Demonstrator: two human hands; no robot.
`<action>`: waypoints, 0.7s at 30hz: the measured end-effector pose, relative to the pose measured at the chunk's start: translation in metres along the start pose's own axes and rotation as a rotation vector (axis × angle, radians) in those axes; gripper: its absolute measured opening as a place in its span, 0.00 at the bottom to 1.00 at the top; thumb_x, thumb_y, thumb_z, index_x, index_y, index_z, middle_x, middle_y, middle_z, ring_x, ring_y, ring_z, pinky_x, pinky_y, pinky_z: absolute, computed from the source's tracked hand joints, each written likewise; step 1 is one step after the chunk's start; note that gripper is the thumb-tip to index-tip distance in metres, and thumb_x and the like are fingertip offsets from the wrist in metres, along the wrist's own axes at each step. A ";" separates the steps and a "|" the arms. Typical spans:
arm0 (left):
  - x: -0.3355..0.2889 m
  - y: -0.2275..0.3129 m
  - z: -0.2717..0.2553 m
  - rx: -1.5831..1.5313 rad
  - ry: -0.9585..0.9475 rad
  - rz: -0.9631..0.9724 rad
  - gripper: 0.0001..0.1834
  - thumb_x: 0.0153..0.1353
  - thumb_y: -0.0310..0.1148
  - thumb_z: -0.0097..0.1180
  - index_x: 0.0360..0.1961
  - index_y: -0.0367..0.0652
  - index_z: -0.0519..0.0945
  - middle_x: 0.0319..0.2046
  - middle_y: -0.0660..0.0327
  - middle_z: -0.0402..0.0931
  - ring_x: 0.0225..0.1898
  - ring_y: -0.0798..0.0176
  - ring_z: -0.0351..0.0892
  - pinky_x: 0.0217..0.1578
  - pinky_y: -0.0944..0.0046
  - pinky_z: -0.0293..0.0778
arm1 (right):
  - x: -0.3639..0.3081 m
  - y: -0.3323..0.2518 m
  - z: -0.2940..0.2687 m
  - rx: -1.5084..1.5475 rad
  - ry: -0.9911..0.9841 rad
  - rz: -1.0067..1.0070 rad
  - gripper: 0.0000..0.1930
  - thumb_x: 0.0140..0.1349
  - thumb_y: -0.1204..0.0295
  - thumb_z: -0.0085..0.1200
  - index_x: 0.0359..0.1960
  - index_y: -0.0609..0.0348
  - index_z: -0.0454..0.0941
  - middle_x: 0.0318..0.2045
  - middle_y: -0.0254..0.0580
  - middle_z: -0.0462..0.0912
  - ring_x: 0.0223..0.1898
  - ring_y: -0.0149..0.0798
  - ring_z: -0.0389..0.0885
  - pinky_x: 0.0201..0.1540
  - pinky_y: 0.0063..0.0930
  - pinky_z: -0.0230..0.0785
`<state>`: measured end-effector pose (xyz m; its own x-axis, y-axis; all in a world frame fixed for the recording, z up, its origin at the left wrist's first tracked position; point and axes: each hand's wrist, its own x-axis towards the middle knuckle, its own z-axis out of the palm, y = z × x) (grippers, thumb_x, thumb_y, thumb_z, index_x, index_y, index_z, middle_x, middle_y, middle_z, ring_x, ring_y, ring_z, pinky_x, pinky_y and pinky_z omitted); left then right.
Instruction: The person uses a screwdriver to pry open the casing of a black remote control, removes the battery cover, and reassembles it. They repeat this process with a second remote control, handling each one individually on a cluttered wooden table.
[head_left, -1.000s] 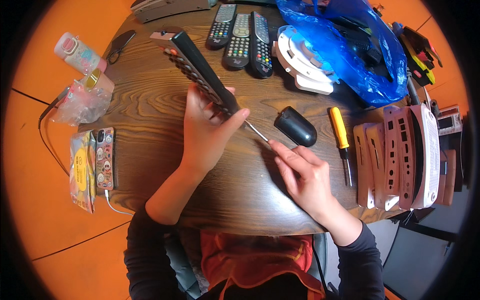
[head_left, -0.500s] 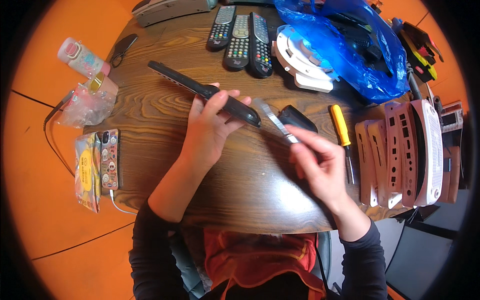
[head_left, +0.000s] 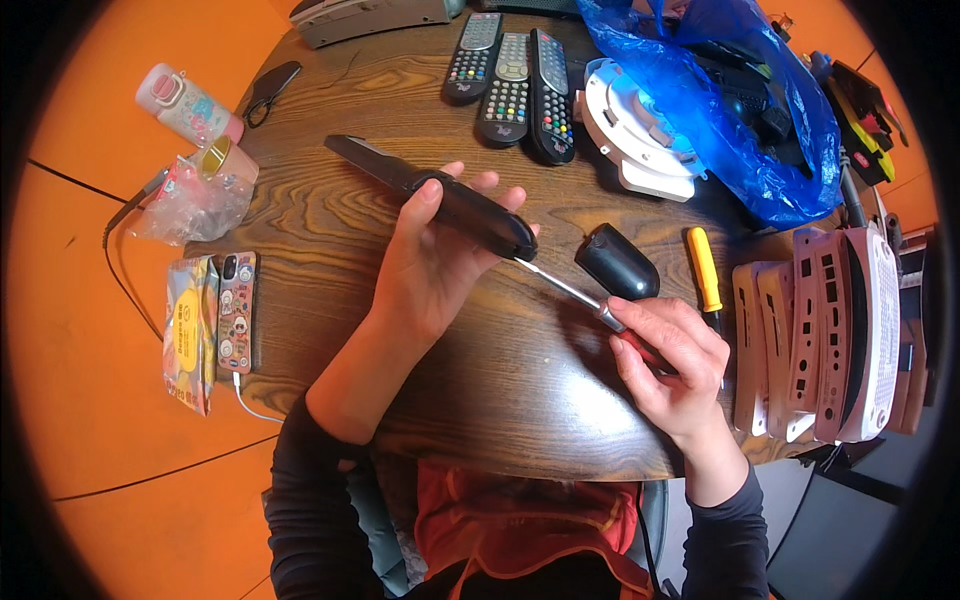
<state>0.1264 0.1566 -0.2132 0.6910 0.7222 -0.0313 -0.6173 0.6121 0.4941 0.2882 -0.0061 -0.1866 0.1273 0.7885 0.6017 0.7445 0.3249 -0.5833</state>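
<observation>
A long black remote control (head_left: 485, 218) is tilted in my left hand (head_left: 425, 265), gripped between the thumb and the fingers. Its back faces up and its far end points up to the left. My right hand (head_left: 675, 360) pinches a slim silver screwdriver (head_left: 568, 288) between thumb and fingertips, and its tip meets the near end of the remote. The palm hides the handle. A glossy black cover (head_left: 618, 260) lies on the table beyond the screwdriver. A screwdriver with a yellow handle (head_left: 704, 270) lies to the right, partly behind my right hand.
Several white router-like housings (head_left: 815, 340) stand in a row at the right. Three remotes (head_left: 507, 95), a white round part (head_left: 640, 140) and a blue plastic bag (head_left: 760, 160) lie at the back. A phone (head_left: 237, 310), a packet (head_left: 190, 330) and a bottle (head_left: 185, 105) are on the left.
The screwdriver tip has come down to the remote's near end. My left hand has turned the remote so more of its back shows. The whole view has shifted a little.
</observation>
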 end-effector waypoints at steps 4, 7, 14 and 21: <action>0.000 0.001 0.001 0.117 0.024 0.049 0.20 0.63 0.40 0.45 0.52 0.42 0.64 0.48 0.54 0.69 0.54 0.49 0.67 0.53 0.37 0.64 | -0.001 0.001 0.001 -0.035 0.021 -0.014 0.15 0.44 0.81 0.59 0.38 0.58 0.81 0.26 0.38 0.78 0.23 0.32 0.77 0.23 0.22 0.70; 0.000 0.002 0.002 0.187 0.032 0.076 0.21 0.62 0.39 0.45 0.54 0.43 0.62 0.49 0.54 0.68 0.54 0.48 0.67 0.52 0.37 0.65 | -0.001 0.002 0.000 -0.067 0.022 -0.029 0.16 0.43 0.81 0.59 0.37 0.58 0.81 0.26 0.37 0.78 0.23 0.32 0.76 0.23 0.22 0.69; 0.001 0.003 0.005 0.227 0.015 0.115 0.25 0.58 0.32 0.51 0.54 0.45 0.55 0.47 0.49 0.66 0.53 0.44 0.68 0.45 0.43 0.74 | 0.000 0.000 -0.005 -0.055 -0.031 0.037 0.16 0.44 0.81 0.59 0.38 0.57 0.81 0.26 0.37 0.76 0.23 0.33 0.76 0.24 0.23 0.69; 0.002 0.000 0.004 0.436 -0.116 0.187 0.27 0.57 0.25 0.52 0.54 0.45 0.53 0.45 0.50 0.68 0.50 0.48 0.71 0.46 0.48 0.75 | 0.001 0.001 -0.011 -0.143 -0.135 0.054 0.16 0.45 0.79 0.59 0.39 0.54 0.81 0.26 0.35 0.76 0.24 0.35 0.75 0.24 0.25 0.69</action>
<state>0.1294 0.1569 -0.2101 0.6359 0.7510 0.1777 -0.5368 0.2651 0.8010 0.2959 -0.0109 -0.1803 0.0876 0.8690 0.4870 0.8255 0.2103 -0.5237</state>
